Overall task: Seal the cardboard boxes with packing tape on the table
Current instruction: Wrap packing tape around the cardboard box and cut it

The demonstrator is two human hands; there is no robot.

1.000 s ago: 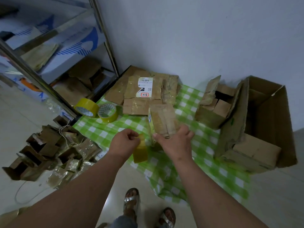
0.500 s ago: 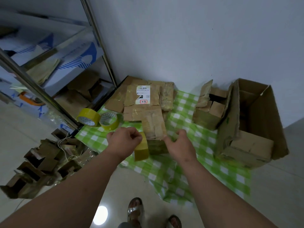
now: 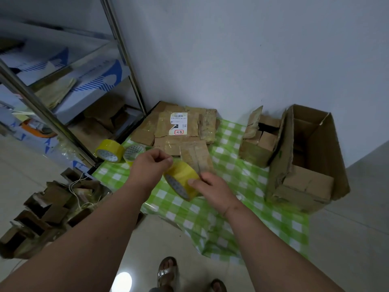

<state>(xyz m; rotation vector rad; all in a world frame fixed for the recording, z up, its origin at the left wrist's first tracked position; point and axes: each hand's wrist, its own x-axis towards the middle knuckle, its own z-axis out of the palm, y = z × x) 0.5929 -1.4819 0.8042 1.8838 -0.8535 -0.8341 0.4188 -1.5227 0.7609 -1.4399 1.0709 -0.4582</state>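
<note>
Head view: both hands, left (image 3: 150, 165) and right (image 3: 212, 189), hold the tape roll (image 3: 182, 179), core tilted down-left.

A green checked cloth (image 3: 248, 180) lies on the floor (image 3: 347, 239). Beyond the hands, flat taped boxes (image 3: 179, 131); left, two tape rolls (image 3: 109, 151); right, open boxes (image 3: 303, 161).

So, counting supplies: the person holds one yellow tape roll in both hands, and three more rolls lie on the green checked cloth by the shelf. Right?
Not quite. The head view shows two spare rolls by the shelf, not three. The held tape roll is between the left hand and right hand.
</note>
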